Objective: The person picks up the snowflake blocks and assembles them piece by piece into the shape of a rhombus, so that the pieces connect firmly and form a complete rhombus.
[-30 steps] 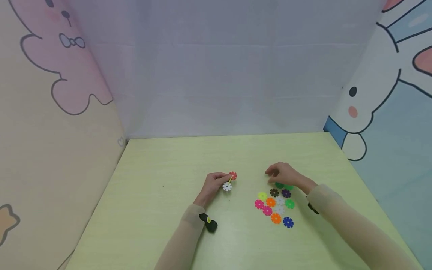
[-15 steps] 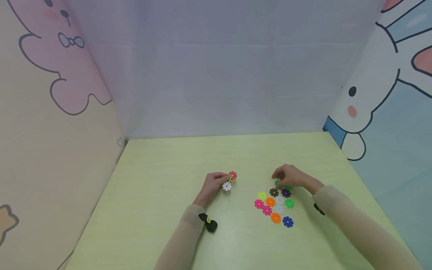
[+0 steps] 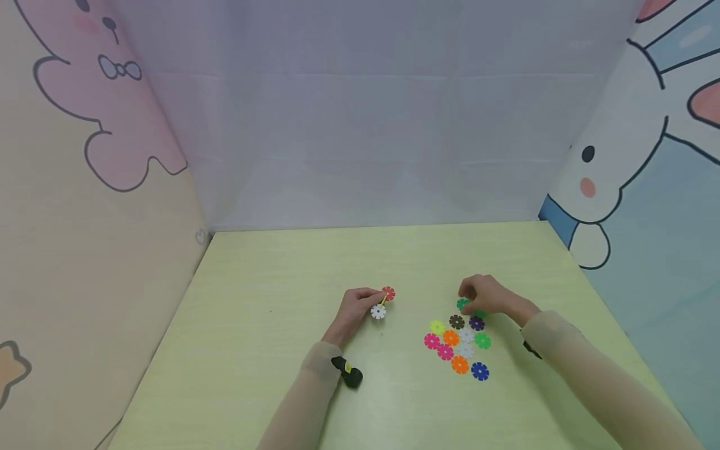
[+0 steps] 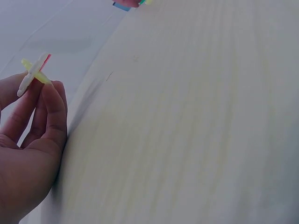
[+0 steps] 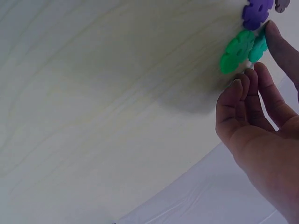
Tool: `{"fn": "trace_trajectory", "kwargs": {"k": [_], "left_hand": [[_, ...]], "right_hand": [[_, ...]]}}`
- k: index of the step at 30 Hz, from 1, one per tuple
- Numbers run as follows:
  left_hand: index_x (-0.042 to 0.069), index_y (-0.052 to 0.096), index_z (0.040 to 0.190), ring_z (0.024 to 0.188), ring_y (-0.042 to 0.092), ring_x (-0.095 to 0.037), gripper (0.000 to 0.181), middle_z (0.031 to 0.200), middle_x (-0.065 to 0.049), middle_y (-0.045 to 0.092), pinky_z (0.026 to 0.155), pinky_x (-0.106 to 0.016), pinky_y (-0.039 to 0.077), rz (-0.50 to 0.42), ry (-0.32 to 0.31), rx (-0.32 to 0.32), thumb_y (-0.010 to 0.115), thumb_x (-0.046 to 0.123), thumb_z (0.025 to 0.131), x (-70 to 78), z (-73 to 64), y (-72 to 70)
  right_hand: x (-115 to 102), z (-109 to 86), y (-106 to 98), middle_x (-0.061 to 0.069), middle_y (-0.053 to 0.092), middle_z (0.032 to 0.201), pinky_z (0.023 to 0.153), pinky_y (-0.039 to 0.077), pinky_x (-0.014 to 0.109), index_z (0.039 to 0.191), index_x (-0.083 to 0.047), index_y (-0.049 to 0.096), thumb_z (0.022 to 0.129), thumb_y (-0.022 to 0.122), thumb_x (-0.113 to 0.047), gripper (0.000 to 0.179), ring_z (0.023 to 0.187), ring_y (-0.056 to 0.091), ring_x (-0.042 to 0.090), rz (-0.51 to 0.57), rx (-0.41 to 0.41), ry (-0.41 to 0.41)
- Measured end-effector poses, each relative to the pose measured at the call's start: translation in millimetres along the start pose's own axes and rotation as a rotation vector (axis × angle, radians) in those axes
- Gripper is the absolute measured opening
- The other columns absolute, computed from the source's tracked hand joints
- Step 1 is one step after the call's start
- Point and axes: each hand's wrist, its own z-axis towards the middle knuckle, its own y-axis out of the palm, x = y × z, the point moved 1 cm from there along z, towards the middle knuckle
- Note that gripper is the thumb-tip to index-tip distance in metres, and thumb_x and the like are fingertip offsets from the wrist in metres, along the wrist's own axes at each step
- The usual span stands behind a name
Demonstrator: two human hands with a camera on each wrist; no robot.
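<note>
My left hand (image 3: 353, 309) pinches a small build of interlocking snowflake discs. It joins a white disc (image 3: 378, 311), a red disc (image 3: 389, 292) and a yellow disc (image 4: 43, 77) set edge-on between them. At the back of a loose group of discs, my right hand (image 3: 488, 295) has thumb and finger at opposite edges of a teal-green disc (image 5: 258, 47). A brighter green disc (image 5: 237, 51) lies against that one, partly hidden under the hand in the head view. Beside them is a purple disc (image 5: 257, 14).
On the pale table (image 3: 270, 375), the group also holds a brown disc (image 3: 457, 322), a yellow-green disc (image 3: 437, 327), pink, orange and white ones, and a blue disc (image 3: 480, 371) nearest the front. A white curtain (image 3: 360, 137) hangs behind the table; decorated panels flank it.
My right hand has moved a little right and closed its thumb and finger in on the teal-green disc. The left hand keeps its build in the same place.
</note>
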Motion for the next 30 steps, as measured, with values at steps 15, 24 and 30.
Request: {"fn": "trace_trajectory", "kwargs": {"k": [15,24,30], "left_hand": [[-0.005,0.071,0.099,0.087,0.058,-0.015,0.025,0.095,-0.008,0.068,0.076,-0.026,0.046,-0.019,0.013,-0.036,0.07,0.017,0.088,15.8,-7.9,0.5],[-0.005,0.072,0.098,0.085,0.058,-0.013,0.025,0.092,-0.005,0.068,0.075,-0.026,0.046,-0.046,0.001,-0.029,0.071,0.018,0.087,-1.6,3.9,-2.1],[-0.002,0.073,0.097,0.087,0.058,-0.015,0.027,0.094,-0.007,0.068,0.076,-0.026,0.046,-0.049,0.008,-0.015,0.073,0.022,0.086,-2.4,2.8,-1.0]], "right_hand": [[-1.6,1.0,-3.1,0.004,0.06,0.085,0.075,0.049,0.038,0.089,-0.005,0.063,0.076,0.082,-0.013,0.024,0.078,0.053,0.021,0.012,0.039,-0.001],[-4.1,9.1,-1.1,0.002,0.065,0.087,0.074,0.051,0.038,0.09,-0.006,0.068,0.081,0.076,-0.007,0.012,0.08,0.06,0.021,0.063,0.088,-0.038],[-7.9,16.8,2.5,0.002,0.068,0.089,0.075,0.051,0.038,0.096,-0.004,0.072,0.084,0.073,-0.007,0.012,0.08,0.061,0.017,0.069,0.123,-0.113]]}}
